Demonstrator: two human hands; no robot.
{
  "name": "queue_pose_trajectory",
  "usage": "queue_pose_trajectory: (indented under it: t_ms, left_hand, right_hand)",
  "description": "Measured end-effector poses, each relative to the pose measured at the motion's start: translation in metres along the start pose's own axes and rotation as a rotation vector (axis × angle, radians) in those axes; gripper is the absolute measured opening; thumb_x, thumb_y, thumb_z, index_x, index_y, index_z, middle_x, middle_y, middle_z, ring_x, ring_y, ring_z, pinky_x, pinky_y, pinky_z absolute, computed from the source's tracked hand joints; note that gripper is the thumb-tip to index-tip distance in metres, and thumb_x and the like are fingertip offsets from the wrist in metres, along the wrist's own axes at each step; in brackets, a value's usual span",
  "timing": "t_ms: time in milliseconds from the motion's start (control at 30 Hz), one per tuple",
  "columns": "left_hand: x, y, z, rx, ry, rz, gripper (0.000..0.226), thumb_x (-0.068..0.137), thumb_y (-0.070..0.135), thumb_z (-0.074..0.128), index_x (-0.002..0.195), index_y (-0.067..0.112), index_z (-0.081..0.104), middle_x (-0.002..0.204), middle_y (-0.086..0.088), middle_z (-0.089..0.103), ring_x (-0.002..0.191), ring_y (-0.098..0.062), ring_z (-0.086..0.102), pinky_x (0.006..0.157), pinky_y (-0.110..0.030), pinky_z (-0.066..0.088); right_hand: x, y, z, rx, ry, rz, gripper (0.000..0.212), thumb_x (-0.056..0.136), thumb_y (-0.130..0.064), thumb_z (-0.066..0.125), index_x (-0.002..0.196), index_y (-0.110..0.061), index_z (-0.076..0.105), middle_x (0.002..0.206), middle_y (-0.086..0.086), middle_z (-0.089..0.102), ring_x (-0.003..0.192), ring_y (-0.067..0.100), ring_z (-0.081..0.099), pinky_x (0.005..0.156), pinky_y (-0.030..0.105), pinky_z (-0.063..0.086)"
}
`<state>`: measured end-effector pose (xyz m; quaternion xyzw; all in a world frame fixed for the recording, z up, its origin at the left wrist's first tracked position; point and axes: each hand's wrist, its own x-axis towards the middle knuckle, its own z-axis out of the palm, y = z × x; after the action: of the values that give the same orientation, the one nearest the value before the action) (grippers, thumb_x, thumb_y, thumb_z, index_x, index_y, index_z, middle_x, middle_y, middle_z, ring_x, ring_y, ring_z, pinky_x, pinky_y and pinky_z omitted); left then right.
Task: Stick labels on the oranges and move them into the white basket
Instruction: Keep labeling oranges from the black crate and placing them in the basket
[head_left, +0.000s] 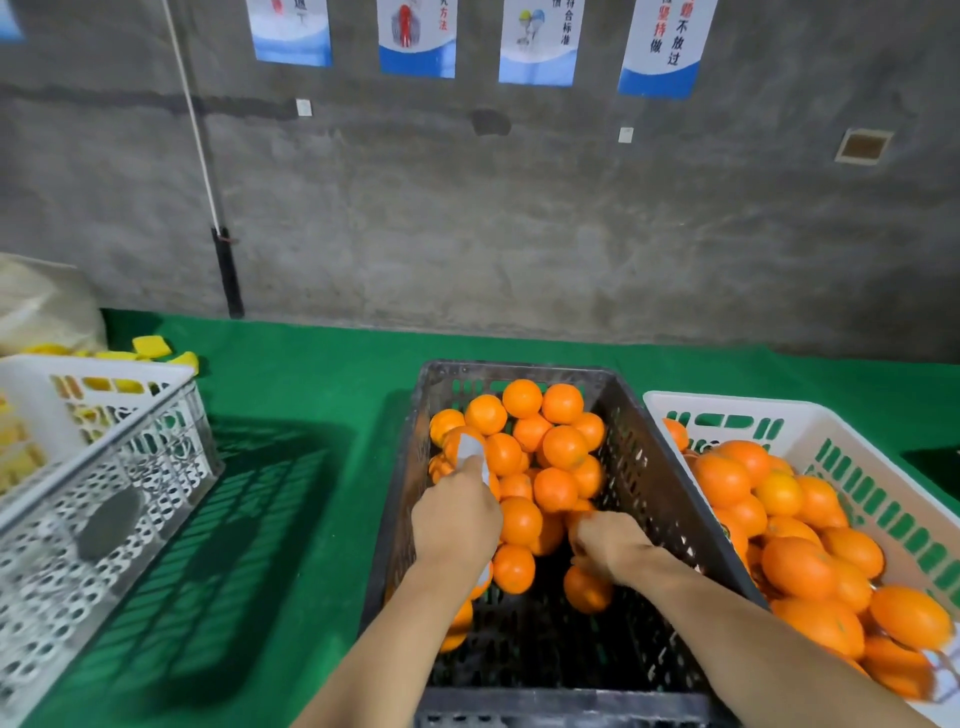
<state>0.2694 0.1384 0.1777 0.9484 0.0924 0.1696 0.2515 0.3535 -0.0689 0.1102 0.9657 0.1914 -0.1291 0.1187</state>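
Black crate (654, 467), centre of green worktop (311, 374): loose oranges (563, 447). Left hand (457, 519) over crate, pinching white label strip (470, 448). Right hand (608, 545) curled among oranges, grip unclear. White basket (852, 447), right: more oranges.

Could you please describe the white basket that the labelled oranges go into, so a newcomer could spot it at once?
On the green table, find the dark crate in the middle. The white basket stands against its right side, already holding oranges. The other white basket, far left, holds yellow items instead.
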Motion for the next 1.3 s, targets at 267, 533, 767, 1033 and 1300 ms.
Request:
queue_pose_trajectory:
  t_ms: [267, 533, 767, 1033, 1300]
  left_hand:
    - [0.001, 0.000, 0.004, -0.023, -0.006, 0.015, 0.045, 0.099, 0.018, 0.044, 0.144, 0.022, 0.045, 0.100, -0.010, 0.072, 0.085, -0.033, 0.066, 0.054, -0.032, 0.030]
    - [-0.001, -0.002, 0.001, -0.044, -0.030, 0.002, 0.051, 0.100, 0.018, 0.043, 0.150, 0.025, 0.040, 0.103, -0.009, 0.072, 0.086, -0.032, 0.066, 0.056, -0.031, 0.032]
    - [-0.002, -0.003, 0.001, -0.065, -0.052, -0.014, 0.051, 0.099, 0.017, 0.042, 0.150, 0.026, 0.040, 0.104, -0.009, 0.072, 0.088, -0.032, 0.066, 0.058, -0.032, 0.037]
    - [0.000, -0.002, 0.003, -0.052, -0.059, -0.017, 0.047, 0.101, 0.018, 0.042, 0.148, 0.024, 0.042, 0.110, -0.009, 0.071, 0.093, -0.032, 0.067, 0.062, -0.032, 0.041]
    - [-0.001, -0.003, 0.002, -0.047, -0.083, -0.014, 0.047, 0.100, 0.017, 0.043, 0.147, 0.023, 0.044, 0.107, -0.008, 0.072, 0.090, -0.031, 0.067, 0.061, -0.032, 0.040]
  right_hand:
    - [-0.001, -0.004, -0.001, -0.107, -0.005, -0.134, 0.016, 0.096, -0.018, 0.052, 0.099, -0.012, 0.066, 0.110, 0.010, 0.065, 0.104, 0.033, 0.059, 0.072, 0.036, 0.044]
    - [-0.008, -0.001, -0.006, -0.038, -0.228, -0.122, 0.025, 0.098, -0.022, 0.054, 0.116, -0.013, 0.068, 0.113, 0.009, 0.061, 0.104, 0.028, 0.055, 0.077, 0.030, 0.037]
    - [-0.010, 0.000, -0.003, -0.006, -0.189, -0.068, 0.034, 0.100, -0.037, 0.048, 0.126, -0.022, 0.064, 0.123, 0.005, 0.058, 0.113, 0.028, 0.055, 0.089, 0.036, 0.046]
    - [0.003, 0.001, 0.009, 0.023, -0.309, -0.027, 0.070, 0.091, -0.048, 0.061, 0.152, -0.023, 0.037, 0.152, 0.004, 0.043, 0.135, 0.028, 0.047, 0.106, 0.039, 0.045]
    - [0.007, -0.009, 0.019, -0.295, -0.394, -0.064, 0.082, 0.088, -0.047, 0.071, 0.152, -0.016, 0.030, 0.152, 0.007, 0.041, 0.135, 0.032, 0.046, 0.101, 0.046, 0.048]
